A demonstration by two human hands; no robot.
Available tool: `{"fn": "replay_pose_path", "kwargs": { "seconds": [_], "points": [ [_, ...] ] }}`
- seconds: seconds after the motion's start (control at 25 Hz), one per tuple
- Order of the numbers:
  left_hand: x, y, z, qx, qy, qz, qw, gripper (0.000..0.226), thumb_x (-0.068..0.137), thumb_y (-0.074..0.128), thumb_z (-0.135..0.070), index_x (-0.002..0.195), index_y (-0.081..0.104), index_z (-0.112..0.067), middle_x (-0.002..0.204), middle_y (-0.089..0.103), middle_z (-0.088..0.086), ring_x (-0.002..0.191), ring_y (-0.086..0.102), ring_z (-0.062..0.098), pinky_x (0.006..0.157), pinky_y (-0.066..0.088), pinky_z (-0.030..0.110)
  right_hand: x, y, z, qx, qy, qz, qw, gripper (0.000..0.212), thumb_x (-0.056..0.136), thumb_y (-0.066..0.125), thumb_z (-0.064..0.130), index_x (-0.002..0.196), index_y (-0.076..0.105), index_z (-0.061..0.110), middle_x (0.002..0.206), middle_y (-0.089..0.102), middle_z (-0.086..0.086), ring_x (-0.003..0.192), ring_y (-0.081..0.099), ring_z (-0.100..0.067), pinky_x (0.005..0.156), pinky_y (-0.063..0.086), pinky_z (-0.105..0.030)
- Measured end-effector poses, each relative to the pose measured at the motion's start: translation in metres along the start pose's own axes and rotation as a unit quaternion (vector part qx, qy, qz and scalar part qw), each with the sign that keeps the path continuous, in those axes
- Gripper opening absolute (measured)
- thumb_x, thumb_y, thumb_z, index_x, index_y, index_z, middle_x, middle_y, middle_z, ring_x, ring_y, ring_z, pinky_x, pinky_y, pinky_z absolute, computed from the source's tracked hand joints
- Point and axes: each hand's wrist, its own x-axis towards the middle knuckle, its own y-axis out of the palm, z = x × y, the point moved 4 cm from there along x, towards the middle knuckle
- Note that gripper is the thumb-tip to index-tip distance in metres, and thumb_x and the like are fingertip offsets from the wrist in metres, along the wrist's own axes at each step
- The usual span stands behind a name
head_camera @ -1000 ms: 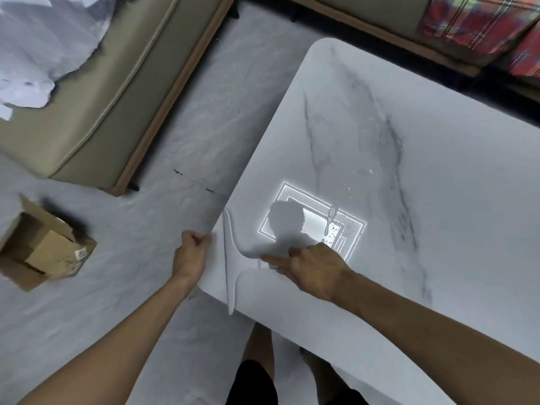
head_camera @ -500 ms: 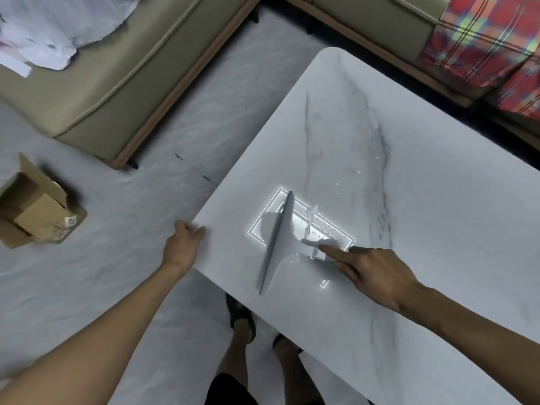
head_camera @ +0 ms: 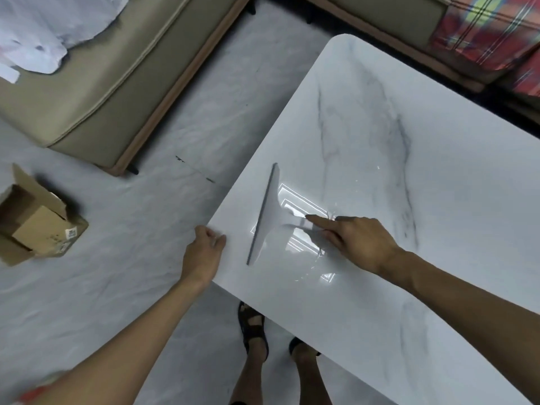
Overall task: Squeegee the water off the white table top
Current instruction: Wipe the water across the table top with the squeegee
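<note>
A white marble-look table top (head_camera: pixel 438 147) fills the right half of the view. A white squeegee (head_camera: pixel 267 213) with a grey blade lies on it near the left edge, blade running near to far. My right hand (head_camera: pixel 358 244) grips its handle, index finger stretched along it. A thin film of water (head_camera: pixel 309 255) glints under a ceiling-light reflection beside the handle, with small drops (head_camera: pixel 377 168) farther out. My left hand (head_camera: pixel 204 252) holds the table's left edge, fingers curled over it.
A beige sofa (head_camera: pixel 96 83) with white cloth stands at the far left; another with a red plaid cushion (head_camera: pixel 482 33) runs behind the table. An open cardboard box (head_camera: pixel 35 226) sits on the floor at left. My sandalled feet (head_camera: pixel 254 331) are at the table's near edge.
The squeegee blade has moved from overhanging the table's left edge to further right, onto the table surface. My right hand moved right with it. My left hand stays on the edge.
</note>
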Motion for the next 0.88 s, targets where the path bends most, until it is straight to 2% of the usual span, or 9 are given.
{"fn": "replay_pose_path", "kwargs": {
  "seconds": [0.12,0.24,0.32,0.44,0.52,0.64,0.76,0.88],
  "points": [
    [0.001,0.009,-0.003,0.072,0.014,0.032,0.997,0.025,0.094,0.053,-0.037,0.101,0.042,-0.016,0.097,0.053,0.001,0.085,0.055,0.023,0.066,0.038,0.031,-0.071,-0.002,-0.051,0.018,0.117,-0.012,0.993,0.043,0.099,0.022,0.049,0.141,0.024,0.058,0.088,0.062,0.012,0.082,0.062,-0.018,0.065,0.049,-0.034],
    [0.004,0.008,-0.008,0.095,0.018,0.028,0.995,0.023,0.093,0.053,-0.038,0.099,0.043,-0.018,0.098,0.052,0.002,0.086,0.053,0.023,0.072,0.039,0.032,-0.124,-0.005,-0.065,0.036,0.176,-0.022,0.983,0.041,0.098,0.022,0.056,0.138,0.024,0.064,0.08,0.061,0.018,0.075,0.06,-0.012,0.063,0.048,-0.03],
    [0.004,0.002,-0.011,0.086,0.011,0.01,0.996,0.021,0.095,0.051,-0.036,0.098,0.042,-0.017,0.09,0.054,0.002,0.081,0.053,0.024,0.067,0.039,0.032,-0.131,-0.006,-0.045,0.04,0.158,-0.02,0.986,0.043,0.096,0.02,0.057,0.139,0.023,0.063,0.082,0.061,0.018,0.075,0.061,-0.012,0.062,0.048,-0.028],
    [0.004,-0.016,-0.005,0.021,-0.008,-0.022,1.0,0.02,0.096,0.049,-0.032,0.099,0.045,-0.013,0.085,0.055,0.003,0.08,0.055,0.027,0.059,0.038,0.032,-0.101,0.003,0.017,0.049,0.063,-0.023,0.997,0.047,0.096,0.013,0.056,0.142,0.024,0.058,0.088,0.063,0.013,0.077,0.065,-0.019,0.059,0.04,-0.025],
    [0.001,-0.027,0.006,-0.005,-0.018,-0.034,0.999,0.022,0.096,0.05,-0.031,0.101,0.046,-0.01,0.09,0.057,0.006,0.08,0.056,0.027,0.064,0.041,0.032,-0.064,0.018,0.066,0.069,0.002,-0.012,0.998,0.043,0.099,0.02,0.052,0.142,0.025,0.056,0.1,0.065,0.009,0.087,0.065,-0.024,0.065,0.04,-0.028],
    [-0.005,-0.037,0.021,-0.004,-0.013,-0.043,0.999,0.025,0.095,0.05,-0.032,0.102,0.047,-0.009,0.09,0.059,0.009,0.07,0.053,0.021,0.057,0.038,0.03,-0.018,0.047,0.125,0.053,-0.065,0.029,0.996,0.042,0.102,0.027,0.046,0.144,0.028,0.05,0.102,0.064,0.001,0.088,0.064,-0.029,0.072,0.046,-0.035],
    [-0.011,-0.032,0.027,0.021,0.039,-0.031,0.999,0.021,0.096,0.05,-0.032,0.1,0.045,-0.012,0.089,0.057,0.003,0.075,0.056,0.024,0.057,0.038,0.03,-0.011,0.06,0.127,0.031,-0.069,0.017,0.997,0.042,0.103,0.026,0.045,0.145,0.029,0.048,0.098,0.063,-0.001,0.085,0.063,-0.029,0.067,0.041,-0.034],
    [-0.016,-0.013,0.029,0.066,0.068,0.018,0.995,0.019,0.096,0.051,-0.031,0.1,0.042,-0.015,0.095,0.055,0.002,0.083,0.056,0.022,0.057,0.038,0.025,-0.054,0.065,0.083,0.048,-0.031,0.018,0.998,0.042,0.102,0.022,0.048,0.143,0.025,0.054,0.099,0.063,0.002,0.085,0.064,-0.026,0.068,0.044,-0.034]
  ]
}}
